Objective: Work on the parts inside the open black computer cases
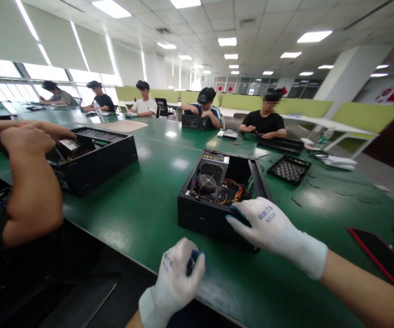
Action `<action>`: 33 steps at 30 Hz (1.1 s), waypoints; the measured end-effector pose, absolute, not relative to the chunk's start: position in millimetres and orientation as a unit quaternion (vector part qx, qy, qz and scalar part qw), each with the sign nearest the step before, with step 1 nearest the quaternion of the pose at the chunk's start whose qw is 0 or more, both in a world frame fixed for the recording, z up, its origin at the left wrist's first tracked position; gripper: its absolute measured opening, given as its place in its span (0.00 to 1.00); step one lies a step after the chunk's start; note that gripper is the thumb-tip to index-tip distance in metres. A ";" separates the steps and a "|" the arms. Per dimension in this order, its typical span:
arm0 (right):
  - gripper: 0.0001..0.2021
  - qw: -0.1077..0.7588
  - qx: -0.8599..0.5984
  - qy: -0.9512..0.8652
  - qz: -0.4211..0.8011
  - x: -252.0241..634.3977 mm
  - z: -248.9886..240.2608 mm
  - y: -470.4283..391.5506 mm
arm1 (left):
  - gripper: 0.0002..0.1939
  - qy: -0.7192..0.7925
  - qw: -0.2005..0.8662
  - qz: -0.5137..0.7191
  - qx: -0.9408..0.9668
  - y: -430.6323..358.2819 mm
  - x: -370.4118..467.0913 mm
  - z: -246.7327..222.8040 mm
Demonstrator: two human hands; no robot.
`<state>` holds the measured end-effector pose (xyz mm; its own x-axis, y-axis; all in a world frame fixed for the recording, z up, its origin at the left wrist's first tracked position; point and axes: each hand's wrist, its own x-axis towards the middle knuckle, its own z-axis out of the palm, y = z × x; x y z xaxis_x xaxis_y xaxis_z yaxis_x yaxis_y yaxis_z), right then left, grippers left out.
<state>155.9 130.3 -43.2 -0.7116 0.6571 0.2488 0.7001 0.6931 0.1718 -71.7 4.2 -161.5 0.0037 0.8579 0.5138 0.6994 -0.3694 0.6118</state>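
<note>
An open black computer case [200,217] lies on its side on the green table, its inside facing up. A fan cooler [206,183], a power supply [214,165] and coloured cables [234,189] show within. My right hand [267,223], in a white glove with a blue palm, grips the case's near right edge, thumb on the front wall and fingers over the rim. My left hand [179,273], gloved alike, is curled closed above the table's front edge, apart from the case. Something dark shows between its thumb and fingers, too small to name.
At left a co-worker's arms [33,173] reach into another open case [97,161]. Several people sit across the green table [142,205]. A black perforated tray [288,169] lies behind my right hand, and a red-edged black mat [385,257] at far right.
</note>
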 end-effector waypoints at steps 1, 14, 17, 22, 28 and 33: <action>0.22 0.096 -0.361 -0.920 -0.121 165.0 -43.1 117.3 | 0.06 0.532 0.072 0.442 0.719 1.0 -70.7 -144.7; 0.11 0.215 -0.273 -0.937 -0.044 228.0 -30.5 4.2 | 0.07 0.467 -0.006 0.226 0.855 7.4 -29.2 -38.2; 0.14 0.236 -0.273 -0.932 -0.036 236.0 -29.5 -9.1 | 0.06 0.464 0.000 0.202 0.863 -7.7 -22.9 -40.7; 0.13 0.209 -0.280 -0.936 0.030 240.3 -12.9 -10.8 | 0.07 0.496 0.025 0.208 0.843 -24.5 -14.5 -37.6; 0.14 0.077 -0.316 -0.936 0.132 220.7 9.0 53.0 | 0.07 0.513 0.044 0.195 0.835 -25.4 -12.4 -38.6; 0.30 -0.010 -0.324 -0.946 0.017 178.9 -16.4 116.6 | 0.07 0.517 0.016 0.207 0.830 -25.0 -11.8 -41.3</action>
